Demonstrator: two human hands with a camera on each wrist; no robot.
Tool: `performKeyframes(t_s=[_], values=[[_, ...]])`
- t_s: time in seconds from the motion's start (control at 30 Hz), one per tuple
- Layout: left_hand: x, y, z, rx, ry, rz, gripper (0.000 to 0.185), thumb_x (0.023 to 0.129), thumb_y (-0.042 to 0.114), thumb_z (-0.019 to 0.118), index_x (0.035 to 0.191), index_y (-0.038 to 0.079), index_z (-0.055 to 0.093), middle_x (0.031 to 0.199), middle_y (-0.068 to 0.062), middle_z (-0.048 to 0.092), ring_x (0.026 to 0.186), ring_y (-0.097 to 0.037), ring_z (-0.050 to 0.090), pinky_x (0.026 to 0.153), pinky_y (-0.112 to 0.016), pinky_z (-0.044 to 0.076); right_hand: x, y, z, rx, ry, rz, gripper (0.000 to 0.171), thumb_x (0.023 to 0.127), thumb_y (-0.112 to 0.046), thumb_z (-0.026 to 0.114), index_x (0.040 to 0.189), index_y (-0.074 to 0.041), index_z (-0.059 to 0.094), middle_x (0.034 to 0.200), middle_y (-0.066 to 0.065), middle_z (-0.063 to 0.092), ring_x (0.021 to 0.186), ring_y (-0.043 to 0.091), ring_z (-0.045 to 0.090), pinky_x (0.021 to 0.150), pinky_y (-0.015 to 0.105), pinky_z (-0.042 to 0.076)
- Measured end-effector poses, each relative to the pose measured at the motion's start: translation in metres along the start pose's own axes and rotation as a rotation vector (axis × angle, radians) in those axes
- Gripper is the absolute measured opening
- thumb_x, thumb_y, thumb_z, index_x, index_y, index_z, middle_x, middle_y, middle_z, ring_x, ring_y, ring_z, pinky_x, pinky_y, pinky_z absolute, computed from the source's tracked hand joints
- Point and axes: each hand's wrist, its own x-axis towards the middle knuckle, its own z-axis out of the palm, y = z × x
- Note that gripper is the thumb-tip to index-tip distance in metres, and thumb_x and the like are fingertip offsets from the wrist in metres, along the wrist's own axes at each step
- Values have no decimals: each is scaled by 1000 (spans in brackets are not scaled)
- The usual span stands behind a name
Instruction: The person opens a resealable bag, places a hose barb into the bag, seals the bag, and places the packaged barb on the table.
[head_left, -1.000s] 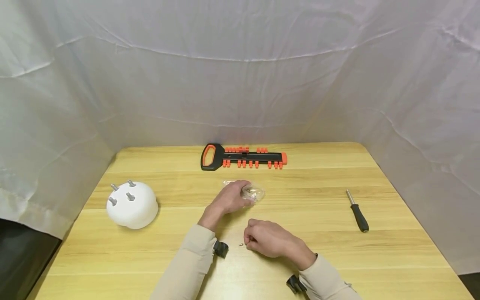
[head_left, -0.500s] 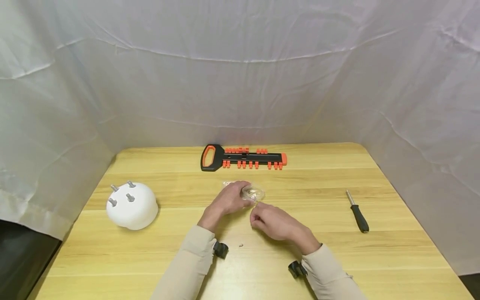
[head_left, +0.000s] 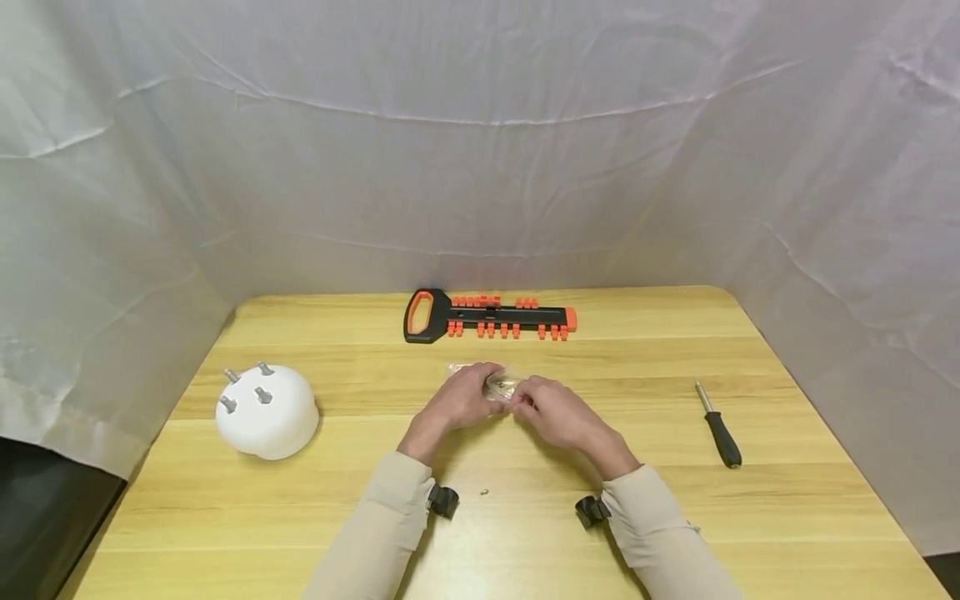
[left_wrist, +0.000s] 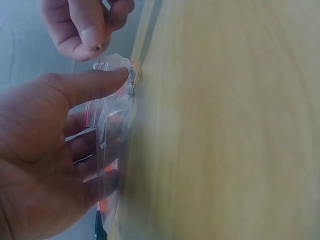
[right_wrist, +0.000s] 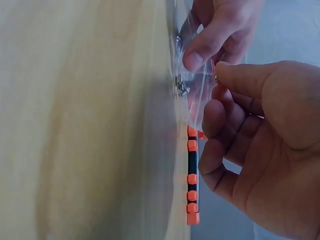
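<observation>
My left hand (head_left: 455, 397) holds a clear zip bag (left_wrist: 114, 112) down on the table, thumb on its near side and fingers behind it. Small metal screws (right_wrist: 181, 86) show inside the bag in the right wrist view. Beside the bag's opening is my right hand (head_left: 558, 412), its thumb and forefinger pinching a tiny metal piece (left_wrist: 97, 48) that looks like a screw. Most of that piece is hidden by the fingertips. Another tiny screw-like piece (head_left: 484, 492) lies on the table nearer to me, between the two forearms.
A black rack with orange clips (head_left: 510, 317) and a looped handle lies at the back of the wooden table (head_left: 360, 375). At the left stands a white rounded object (head_left: 268, 417) with several grey pegs. A black-handled screwdriver (head_left: 723, 437) lies at the right.
My right hand has moved forward from beside the loose piece on the table to the bag's opening, pinching the tiny piece. The left hand has stayed on the bag.
</observation>
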Motion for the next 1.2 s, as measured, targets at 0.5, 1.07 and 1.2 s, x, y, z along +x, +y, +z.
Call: performKeyframes(t_s=[0.5, 1.07, 1.2], values=[[2, -2, 2, 8, -2, -13, 67, 81, 33, 77, 140, 15, 50, 136, -6, 58, 124, -24, 55, 106, -40, 44, 17, 7, 3, -4, 97, 92, 9, 97, -16, 57, 96, -14, 66, 90, -2, 61, 78, 12, 53, 72, 29, 48], [0, 1, 1, -11, 2, -8, 66, 81, 30, 78, 139, 14, 51, 136, -7, 57, 124, -25, 55, 107, -40, 44, 7, 7, 1, 15, 135, 78, 9, 95, -13, 58, 96, -13, 67, 90, -2, 62, 77, 12, 53, 71, 29, 48], [0, 0, 1, -7, -1, -9, 67, 81, 30, 78, 140, 15, 50, 137, -7, 57, 124, -26, 54, 107, -41, 43, 0, 5, 0, 25, 129, 76, 9, 93, -14, 59, 97, -14, 67, 85, -5, 59, 73, 10, 52, 67, 26, 46]])
